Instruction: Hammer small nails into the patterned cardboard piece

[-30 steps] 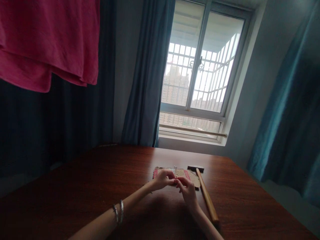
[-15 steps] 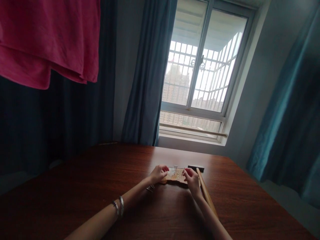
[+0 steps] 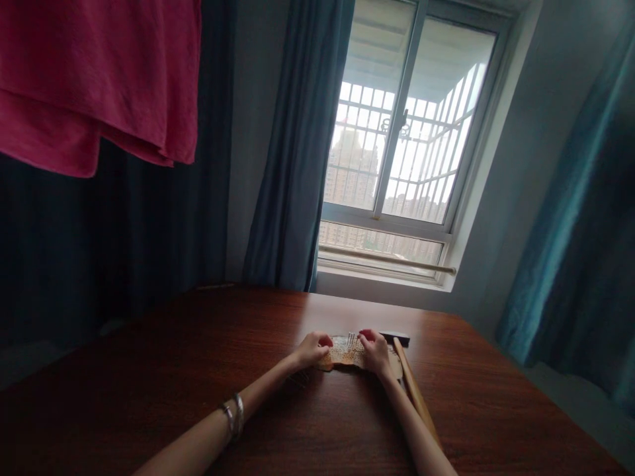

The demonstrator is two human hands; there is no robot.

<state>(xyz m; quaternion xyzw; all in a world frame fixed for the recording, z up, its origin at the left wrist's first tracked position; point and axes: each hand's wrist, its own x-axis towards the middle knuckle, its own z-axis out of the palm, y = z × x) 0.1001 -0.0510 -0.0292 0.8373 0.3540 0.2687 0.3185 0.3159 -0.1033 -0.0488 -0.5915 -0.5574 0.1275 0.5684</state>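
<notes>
A small tan piece dotted with rows of holes lies on the dark wooden table, with a red-patterned part under my fingers. My left hand curls on its left end, fingers closed on the edge. Over its right end sits my right hand, fingers bent and pressing down. A small metal pronged tool stands up between the two hands. Two silver bangles ring my left wrist.
A hammer with a long wooden handle and dark head lies just right of my right hand. Behind the table are a barred window, blue curtains on both sides, and a red cloth hanging top left.
My hands were pinched together in front of the piece, then spread to its two ends. The right hand has now slid a little left toward the pronged tool.
</notes>
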